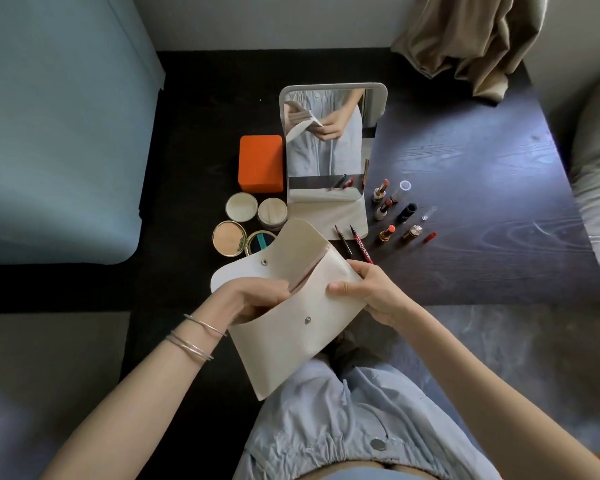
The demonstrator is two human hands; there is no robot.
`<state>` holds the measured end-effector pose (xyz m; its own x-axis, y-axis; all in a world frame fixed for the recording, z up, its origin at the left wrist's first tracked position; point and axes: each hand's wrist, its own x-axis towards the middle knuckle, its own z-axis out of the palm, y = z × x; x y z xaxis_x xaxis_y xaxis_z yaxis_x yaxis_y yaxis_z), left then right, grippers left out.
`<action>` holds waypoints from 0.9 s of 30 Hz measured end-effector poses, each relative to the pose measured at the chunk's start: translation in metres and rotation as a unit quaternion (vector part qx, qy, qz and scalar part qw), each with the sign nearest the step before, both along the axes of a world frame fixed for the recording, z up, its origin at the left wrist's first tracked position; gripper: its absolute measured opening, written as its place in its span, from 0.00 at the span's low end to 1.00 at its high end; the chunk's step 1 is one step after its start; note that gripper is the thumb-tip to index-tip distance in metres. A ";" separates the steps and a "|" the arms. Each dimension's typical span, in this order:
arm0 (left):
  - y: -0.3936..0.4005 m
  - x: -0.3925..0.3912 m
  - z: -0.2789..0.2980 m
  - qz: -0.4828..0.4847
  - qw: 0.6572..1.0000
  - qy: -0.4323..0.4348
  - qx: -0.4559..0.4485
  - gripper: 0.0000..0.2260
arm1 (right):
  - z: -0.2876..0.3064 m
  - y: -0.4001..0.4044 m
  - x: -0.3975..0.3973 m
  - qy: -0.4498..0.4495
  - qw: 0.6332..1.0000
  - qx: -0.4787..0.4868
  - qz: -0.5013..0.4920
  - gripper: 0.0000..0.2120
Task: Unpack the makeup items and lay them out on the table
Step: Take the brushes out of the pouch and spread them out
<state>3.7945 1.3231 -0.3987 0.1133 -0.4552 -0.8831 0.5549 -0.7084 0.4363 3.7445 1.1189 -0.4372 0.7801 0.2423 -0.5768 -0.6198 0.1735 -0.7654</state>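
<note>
— Two hands on flat cream snap-flap pouch (291,313), held open above lap, near edge of dark wooden table (482,202).
— Grips?
— Left hand (253,299) fingers inside the mouth, spreading it; right hand (368,292) pinching the far corner.
— Laid out already?
— Round compacts (241,206) left of white-framed mirror (329,140), lipsticks (381,190) right, pencils (343,241) in front.

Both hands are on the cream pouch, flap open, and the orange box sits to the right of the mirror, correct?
Not quite. In the head view the orange box sits to the left of the mirror. Both hands, left and right, do hold the cream pouch, flap open.
</note>
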 end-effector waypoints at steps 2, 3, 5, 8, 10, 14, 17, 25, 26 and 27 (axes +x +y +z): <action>0.009 0.001 0.000 0.008 1.000 0.018 -0.007 0.16 | -0.001 0.007 -0.001 0.001 1.000 -0.002 -0.004 0.18; 0.013 0.002 -0.001 0.019 1.000 0.022 -0.010 0.14 | -0.001 0.010 -0.001 0.001 1.000 0.000 -0.007 0.18; 0.019 0.005 -0.004 0.050 0.998 0.035 -0.016 0.11 | -0.001 0.016 -0.001 -0.004 1.000 0.003 -0.012 0.18; 0.024 0.007 -0.002 0.056 0.997 0.061 -0.003 0.04 | 0.001 0.021 0.002 -0.028 0.999 -0.008 -0.012 0.15; 0.024 0.007 0.001 0.049 0.998 0.047 0.016 0.04 | 0.005 0.023 0.007 -0.043 0.999 -0.014 -0.003 0.12; 0.024 0.010 0.003 0.052 0.998 -0.004 0.017 0.06 | 0.009 0.025 0.017 -0.061 0.997 -0.036 0.016 0.11; 0.025 0.014 0.005 0.103 0.994 -0.031 -0.012 0.09 | 0.008 0.028 0.021 -0.049 0.998 -0.040 -0.011 0.14; 0.005 0.005 0.046 0.208 0.968 -0.128 -0.052 0.05 | 0.011 0.039 0.024 0.018 0.965 -0.044 -0.258 0.24; 0.001 0.003 0.050 0.217 0.966 -0.126 -0.066 0.07 | 0.013 0.039 0.025 0.027 0.963 -0.002 -0.268 0.25; -0.003 0.001 0.046 0.247 0.960 -0.112 -0.070 0.10 | 0.017 0.038 0.024 0.032 0.963 0.057 -0.261 0.26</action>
